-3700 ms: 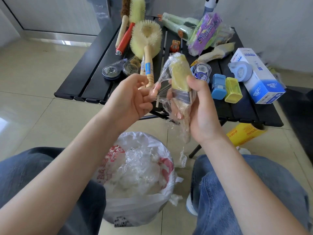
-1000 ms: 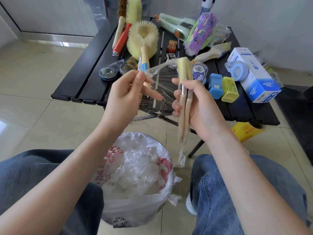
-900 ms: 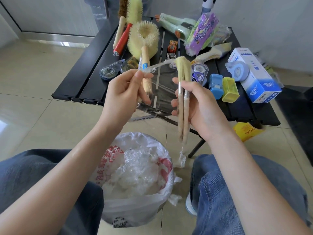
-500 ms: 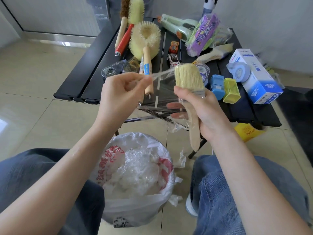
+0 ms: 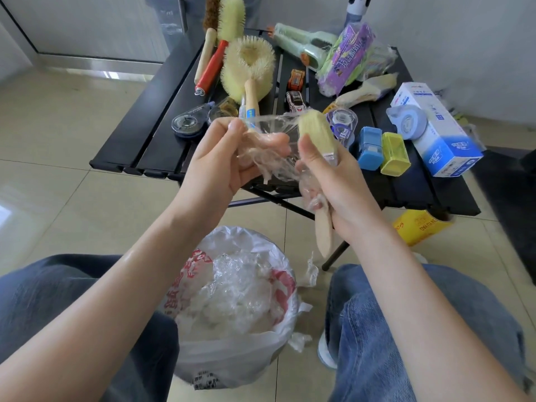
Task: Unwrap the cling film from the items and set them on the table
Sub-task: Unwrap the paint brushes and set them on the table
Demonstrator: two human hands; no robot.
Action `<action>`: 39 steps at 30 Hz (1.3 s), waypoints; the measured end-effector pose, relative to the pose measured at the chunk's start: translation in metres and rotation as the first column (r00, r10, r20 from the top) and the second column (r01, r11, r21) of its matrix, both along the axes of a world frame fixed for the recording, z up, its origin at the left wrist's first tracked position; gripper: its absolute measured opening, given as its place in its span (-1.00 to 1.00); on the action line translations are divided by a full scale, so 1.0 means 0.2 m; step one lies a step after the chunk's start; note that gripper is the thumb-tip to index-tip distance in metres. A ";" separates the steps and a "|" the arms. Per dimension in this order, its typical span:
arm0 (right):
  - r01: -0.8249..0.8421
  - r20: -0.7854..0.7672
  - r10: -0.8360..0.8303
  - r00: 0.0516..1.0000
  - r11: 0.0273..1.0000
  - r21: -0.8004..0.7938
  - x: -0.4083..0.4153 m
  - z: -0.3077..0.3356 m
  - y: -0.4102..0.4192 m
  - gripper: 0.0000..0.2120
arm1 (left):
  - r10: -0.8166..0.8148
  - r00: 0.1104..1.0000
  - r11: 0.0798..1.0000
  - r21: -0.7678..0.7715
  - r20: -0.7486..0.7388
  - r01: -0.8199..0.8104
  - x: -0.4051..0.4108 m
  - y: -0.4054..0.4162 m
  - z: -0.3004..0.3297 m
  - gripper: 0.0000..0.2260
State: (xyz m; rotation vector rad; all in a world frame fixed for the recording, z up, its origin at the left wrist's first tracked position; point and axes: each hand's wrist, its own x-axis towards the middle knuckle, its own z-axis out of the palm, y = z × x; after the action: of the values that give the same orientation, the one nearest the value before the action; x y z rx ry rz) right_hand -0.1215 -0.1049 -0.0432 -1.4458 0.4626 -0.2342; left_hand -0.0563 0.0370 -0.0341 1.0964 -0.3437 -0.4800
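1. Clear cling film point(image 5: 271, 146), stretched and bunched between both hands above the bin bag point(image 5: 232, 323).
2. Left hand point(image 5: 220, 161): fingers curled, pinching the film's gathered end.
3. Right hand point(image 5: 333, 181): gripped round the paintbrush point(image 5: 314, 127), bristles up, handle pointing down.
4. Black surface point(image 5: 162, 134) lay just beyond both hands, carrying unwrapped brushes.

Both forearms are bare, with no sleeves, watch or rings showing on the left hand point(image 5: 223, 161) or the right hand point(image 5: 333, 181). Blue denim jeans point(image 5: 377, 329) cover the legs across the bottom of the frame, darker at lower left. A pale shoe point(image 5: 326, 353) shows at lower centre-right.
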 end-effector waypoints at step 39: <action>-0.136 0.099 0.121 0.988 0.978 0.160 0.12 0.08 -0.05 -0.51 | -0.414 0.892 0.734 0.647 0.184 0.207 -0.13 -0.06 -0.03 -0.59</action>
State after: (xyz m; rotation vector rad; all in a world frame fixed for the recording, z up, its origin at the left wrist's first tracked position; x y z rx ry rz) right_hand -0.0973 -0.1147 -0.0281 -1.2901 0.3071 -0.1517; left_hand -0.0815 0.0248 -0.0406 1.7836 -0.7010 -0.7532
